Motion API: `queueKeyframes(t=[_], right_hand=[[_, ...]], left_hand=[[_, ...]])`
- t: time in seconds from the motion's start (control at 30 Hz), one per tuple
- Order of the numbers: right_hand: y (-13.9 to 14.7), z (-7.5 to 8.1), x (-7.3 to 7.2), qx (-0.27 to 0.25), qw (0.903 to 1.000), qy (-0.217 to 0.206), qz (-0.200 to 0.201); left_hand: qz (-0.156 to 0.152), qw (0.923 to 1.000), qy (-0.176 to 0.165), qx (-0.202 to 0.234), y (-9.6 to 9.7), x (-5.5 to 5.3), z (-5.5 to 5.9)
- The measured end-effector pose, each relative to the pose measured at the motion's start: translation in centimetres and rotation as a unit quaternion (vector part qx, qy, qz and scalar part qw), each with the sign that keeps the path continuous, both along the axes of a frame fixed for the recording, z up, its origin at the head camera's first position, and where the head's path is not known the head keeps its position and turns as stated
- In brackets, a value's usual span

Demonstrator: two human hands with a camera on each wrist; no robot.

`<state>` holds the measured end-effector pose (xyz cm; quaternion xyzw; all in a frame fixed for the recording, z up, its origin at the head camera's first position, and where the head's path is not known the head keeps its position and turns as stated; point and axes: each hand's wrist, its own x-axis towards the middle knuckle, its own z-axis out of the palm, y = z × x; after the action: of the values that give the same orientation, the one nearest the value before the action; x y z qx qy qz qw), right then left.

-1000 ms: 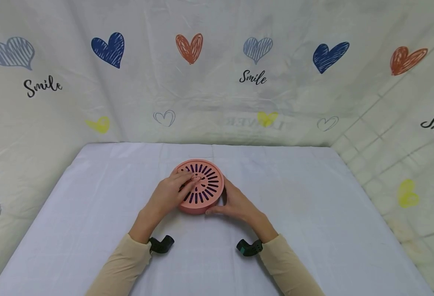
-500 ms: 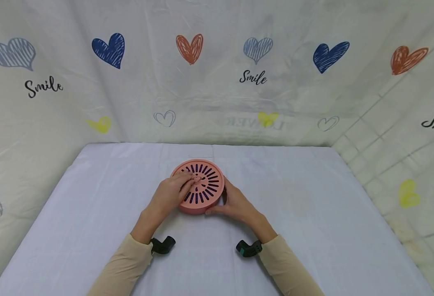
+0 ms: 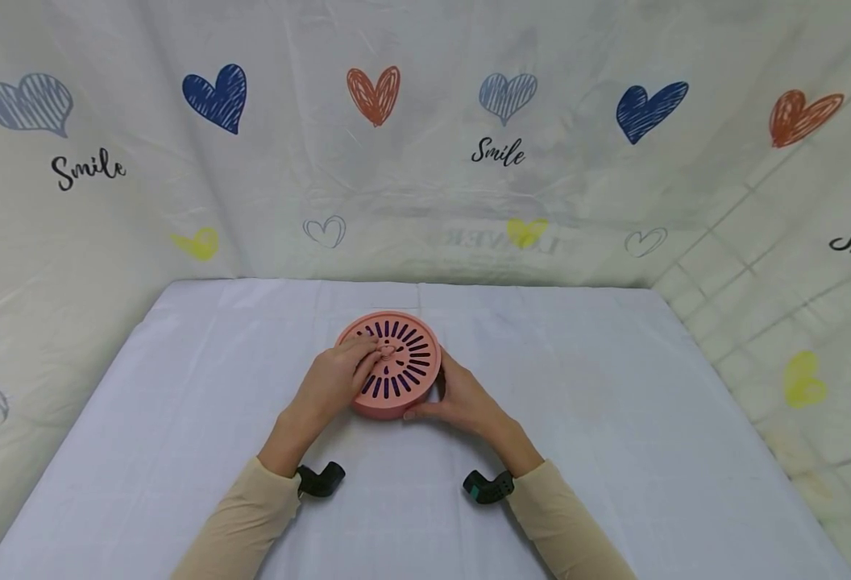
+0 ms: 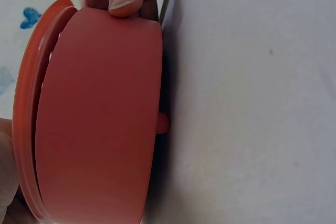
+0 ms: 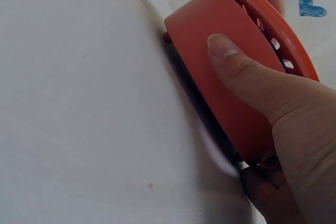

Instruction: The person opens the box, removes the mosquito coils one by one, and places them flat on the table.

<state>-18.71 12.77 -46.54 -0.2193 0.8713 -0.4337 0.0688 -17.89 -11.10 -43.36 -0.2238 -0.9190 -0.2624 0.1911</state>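
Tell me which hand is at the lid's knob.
The left hand: its fingers are at the knob on top of the lid, whereas the right hand grips the box by its side.

Slotted lid (image 3: 405, 377): hard, smooth, coated-looking, with a soft sheen along its rim; painted metal or plastic, cannot tell which.
Round box body (image 4: 100, 114): smooth, even wall, nearly matt, the same uncertainty between painted metal and plastic.
Small foot (image 4: 163, 123): smooth and dull, material unclear.
Tablecloth (image 3: 578, 403): white woven-looking cloth, matt, lightly creased, faintly speckled up close.
Printed backdrop (image 3: 425, 181): thin, rippled sheeting with a faint sheen; fabric or plastic film, hard to say.
Sleeves (image 3: 570, 519): soft beige cloth, matt, wrinkled.
Wrist cameras (image 3: 321, 480): black, plastic-looking casings, low gloss.
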Motion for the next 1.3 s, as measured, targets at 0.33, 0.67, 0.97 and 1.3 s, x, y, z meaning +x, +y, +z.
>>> queueKeyframes(t=[0.33, 0.67, 0.97, 1.3], right_hand=[[-0.1, 0.0, -0.1, 0.015, 0.9999, 0.004, -0.005], [0.1, -0.2, -0.1, 0.01, 0.9997, 0.02, 0.006], [0.1, 0.1, -0.1, 0.018, 0.9998, 0.007, -0.008], [0.0, 0.2, 0.2, 0.033, 0.9992, -0.008, -0.023]], left_hand=[[-0.009, 0.9997, 0.021, 0.005, -0.1, -0.2, -0.1], [-0.003, 0.9998, 0.017, 0.009, -0.2, 0.0, 0.5], [0.005, 0.9998, 0.017, 0.013, -1.0, -0.1, 1.3], [0.023, 0.9996, 0.008, 0.011, -1.6, 0.0, 1.6]])
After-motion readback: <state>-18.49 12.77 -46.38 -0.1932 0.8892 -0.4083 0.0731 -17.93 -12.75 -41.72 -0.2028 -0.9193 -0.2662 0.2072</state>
